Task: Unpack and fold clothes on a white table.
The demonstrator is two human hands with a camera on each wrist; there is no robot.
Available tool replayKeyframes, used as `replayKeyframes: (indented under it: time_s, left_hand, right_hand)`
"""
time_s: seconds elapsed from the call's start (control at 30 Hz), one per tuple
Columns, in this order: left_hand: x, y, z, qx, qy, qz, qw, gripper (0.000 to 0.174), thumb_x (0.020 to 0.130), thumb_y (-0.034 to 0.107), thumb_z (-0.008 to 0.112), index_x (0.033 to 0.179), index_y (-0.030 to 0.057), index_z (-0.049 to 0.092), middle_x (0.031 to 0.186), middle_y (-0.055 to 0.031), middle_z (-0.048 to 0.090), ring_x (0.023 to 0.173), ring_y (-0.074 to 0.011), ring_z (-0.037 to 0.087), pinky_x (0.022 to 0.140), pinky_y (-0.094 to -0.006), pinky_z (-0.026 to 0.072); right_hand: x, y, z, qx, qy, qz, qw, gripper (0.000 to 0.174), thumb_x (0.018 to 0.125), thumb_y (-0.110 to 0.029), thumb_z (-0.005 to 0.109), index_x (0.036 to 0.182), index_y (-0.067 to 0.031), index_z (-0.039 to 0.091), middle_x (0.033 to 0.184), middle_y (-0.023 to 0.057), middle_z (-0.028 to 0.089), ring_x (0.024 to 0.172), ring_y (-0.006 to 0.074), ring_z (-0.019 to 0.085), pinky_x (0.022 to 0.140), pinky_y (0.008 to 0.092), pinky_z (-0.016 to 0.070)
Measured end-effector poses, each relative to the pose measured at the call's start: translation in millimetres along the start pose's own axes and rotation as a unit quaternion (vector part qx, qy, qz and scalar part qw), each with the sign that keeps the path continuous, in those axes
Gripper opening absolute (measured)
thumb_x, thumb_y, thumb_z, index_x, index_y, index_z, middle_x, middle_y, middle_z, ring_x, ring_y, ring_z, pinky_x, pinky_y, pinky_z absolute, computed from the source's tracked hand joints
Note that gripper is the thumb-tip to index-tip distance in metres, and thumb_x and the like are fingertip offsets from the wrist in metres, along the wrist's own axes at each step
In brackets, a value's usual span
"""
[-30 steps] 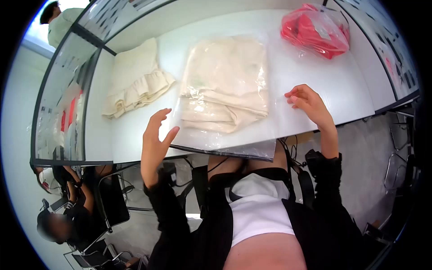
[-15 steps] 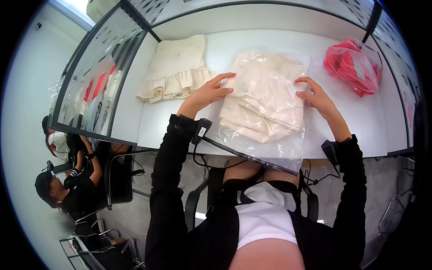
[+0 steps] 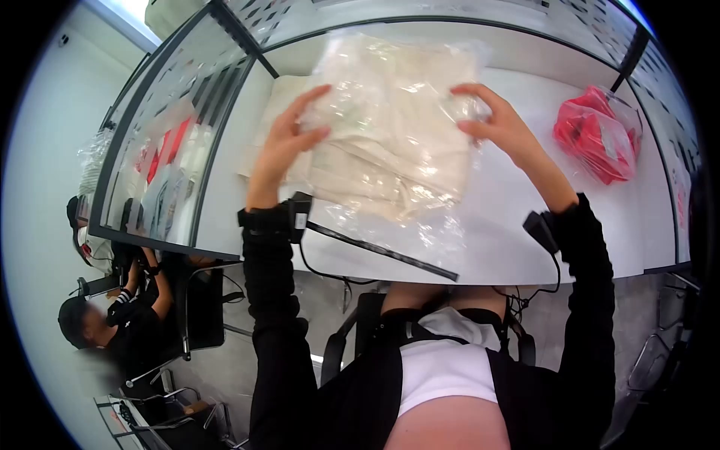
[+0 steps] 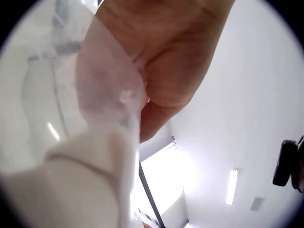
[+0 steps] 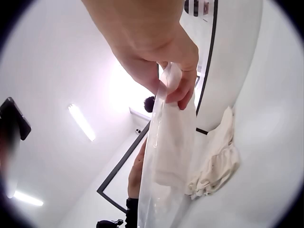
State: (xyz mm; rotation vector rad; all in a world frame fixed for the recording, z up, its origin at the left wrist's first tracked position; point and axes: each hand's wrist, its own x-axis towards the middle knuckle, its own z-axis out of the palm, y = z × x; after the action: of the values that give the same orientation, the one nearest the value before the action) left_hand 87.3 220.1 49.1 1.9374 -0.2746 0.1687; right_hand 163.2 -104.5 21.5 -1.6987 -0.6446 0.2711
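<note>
A folded cream cloth garment in a clear plastic bag (image 3: pixel 394 142) is held up over the white table, its top tilted toward the back wall. My left hand (image 3: pixel 283 150) grips the bag's left edge, with the thumb on the near side. On the opposite edge my right hand (image 3: pixel 510 131) pinches the plastic between thumb and fingers, as the right wrist view shows closely. Along the bag's lower end runs a dark strip (image 3: pixel 382 251). A second cream cloth with a ruffled edge (image 5: pixel 216 166) lies on the table, partly hidden behind the bag in the head view.
A clear bag with red contents (image 3: pixel 598 135) rests at the table's right. Low walls and dark-framed panels (image 3: pixel 176 135) enclose the table at the sides and back. Cables hang from the wrist cameras by the front edge. Another person (image 3: pixel 105 330) sits at the lower left.
Both hands, first apart from the bag, have come to its sides and taken hold. The bagged garment has risen from the table and shifted left, now covering part of the ruffled cloth.
</note>
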Motion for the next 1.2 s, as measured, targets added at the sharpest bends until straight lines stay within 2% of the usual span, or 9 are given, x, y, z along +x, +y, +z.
replayKeyframes:
  time_s: [0.1, 0.13, 0.23, 0.3, 0.33, 0.57, 0.77, 0.97, 1.2]
  left_hand:
    - [5, 5, -61, 0.061, 0.077, -0.024, 0.995, 0.054, 0.074, -0.002, 0.062, 0.126, 0.0106, 0.049, 0.122, 0.0024, 0.052, 0.064, 0.0016, 0.043, 0.054, -0.0127, 0.0352]
    - [14, -16, -91, 0.107, 0.103, 0.024, 0.989, 0.047, 0.076, 0.006, 0.064, 0.121, 0.0082, 0.052, 0.118, -0.0021, 0.055, 0.071, -0.0054, 0.053, 0.062, -0.0185, 0.0428]
    - [18, -45, -149, 0.408, 0.2, -0.047, 0.889, 0.041, 0.077, 0.015, 0.065, 0.115, 0.0057, 0.055, 0.113, -0.0089, 0.057, 0.088, -0.0199, 0.058, 0.076, -0.0291, 0.0462]
    - [12, -65, -155, 0.45, 0.194, -0.026, 0.871, 0.039, 0.077, 0.02, 0.066, 0.111, 0.0053, 0.056, 0.111, -0.0122, 0.057, 0.097, -0.0265, 0.055, 0.083, -0.0339, 0.0438]
    - [8, -74, -156, 0.47, 0.19, -0.016, 0.862, 0.038, 0.077, 0.022, 0.066, 0.11, 0.005, 0.057, 0.11, -0.0138, 0.057, 0.101, -0.0298, 0.053, 0.086, -0.0363, 0.0426]
    - [17, -116, -58, 0.337, 0.05, 0.04, 0.939, 0.036, 0.076, 0.023, 0.067, 0.107, 0.0058, 0.058, 0.111, -0.0138, 0.056, 0.105, -0.0296, 0.051, 0.088, -0.0351, 0.0416]
    - [57, -82, 51, 0.165, -0.016, 0.006, 0.986, 0.033, 0.079, 0.024, 0.065, 0.107, 0.0066, 0.058, 0.11, -0.0119, 0.057, 0.101, -0.0248, 0.055, 0.084, -0.0331, 0.0445]
    - [79, -93, 112, 0.018, -0.082, -0.058, 0.995, 0.026, 0.085, 0.019, 0.058, 0.108, 0.0066, 0.058, 0.107, -0.005, 0.059, 0.101, -0.0196, 0.055, 0.087, -0.0295, 0.0434]
    - [75, -122, 116, -0.194, -0.09, -0.114, 0.97, 0.022, 0.087, 0.013, 0.052, 0.104, 0.0005, 0.057, 0.102, -0.0071, 0.06, 0.093, -0.0141, 0.056, 0.084, -0.0264, 0.0428]
  right_hand:
    - [60, -13, 38, 0.021, 0.002, -0.025, 0.999, 0.048, 0.078, -0.02, 0.064, 0.122, -0.0096, 0.047, 0.123, 0.008, 0.046, 0.074, 0.0116, 0.056, 0.066, 0.0227, 0.0473]
    - [79, -13, 46, 0.024, 0.01, -0.016, 1.0, 0.047, 0.079, -0.021, 0.064, 0.121, -0.0098, 0.047, 0.123, 0.0099, 0.046, 0.077, 0.013, 0.057, 0.068, 0.0238, 0.0483]
    - [117, 9, 63, 0.024, 0.01, 0.017, 1.0, 0.044, 0.08, -0.023, 0.064, 0.119, -0.0105, 0.049, 0.122, 0.0166, 0.042, 0.083, 0.017, 0.06, 0.073, 0.0269, 0.0509]
    - [121, 35, 56, 0.011, -0.021, 0.044, 0.999, 0.042, 0.079, -0.022, 0.064, 0.117, -0.0106, 0.05, 0.123, 0.0223, 0.038, 0.084, 0.0194, 0.061, 0.073, 0.0288, 0.0521]
    - [113, 41, 52, 0.002, -0.033, 0.065, 0.997, 0.038, 0.08, -0.022, 0.064, 0.114, -0.0089, 0.052, 0.12, 0.0199, 0.041, 0.084, 0.0193, 0.061, 0.072, 0.0297, 0.0533]
    - [33, 67, 0, 0.011, -0.026, 0.129, 0.991, 0.024, 0.086, -0.016, 0.054, 0.104, 0.0, 0.055, 0.101, 0.0104, 0.057, 0.084, 0.0161, 0.061, 0.076, 0.0269, 0.0508]
    - [-1, 100, -21, 0.099, 0.018, 0.142, 0.985, 0.019, 0.088, -0.014, 0.051, 0.099, -0.0005, 0.056, 0.092, 0.008, 0.06, 0.081, 0.0138, 0.059, 0.076, 0.0247, 0.0489]
    - [-6, 109, -26, 0.136, 0.051, 0.143, 0.979, 0.014, 0.09, -0.012, 0.048, 0.094, -0.0023, 0.057, 0.087, 0.0051, 0.06, 0.078, 0.0101, 0.057, 0.073, 0.0213, 0.0465]
    - [-4, 109, -27, 0.143, 0.048, 0.151, 0.977, 0.015, 0.09, -0.009, 0.046, 0.093, -0.0005, 0.057, 0.085, 0.0061, 0.06, 0.077, 0.0113, 0.057, 0.073, 0.022, 0.0474]
